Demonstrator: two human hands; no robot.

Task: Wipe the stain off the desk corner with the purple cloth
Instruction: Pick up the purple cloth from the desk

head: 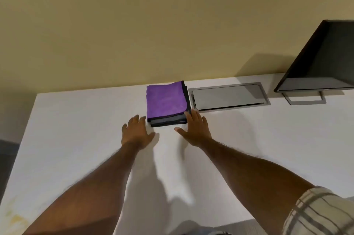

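A plaid sleeve (314,213) sits at the near right edge of the view, and two bare forearms reach from there across the white counter (76,129). A faint yellowish stain (14,217) marks the counter's near left corner. Both hands are spread, fingers apart, gripping nothing. The left hand (137,133) hovers or rests palm down just short of the cloth's near left corner; I cannot tell whether it touches the counter. The right hand (194,129) lies at the cloth's near right corner, its fingertips (188,115) touching the dark edge. The folded cloth (165,100), purple on top with grey layers and black trim, lies near the counter's far edge by the wall. Just right of it a grey hatch (229,96) is set flush into the counter. A dark monitor (323,62) stands at the far right on a metal foot.
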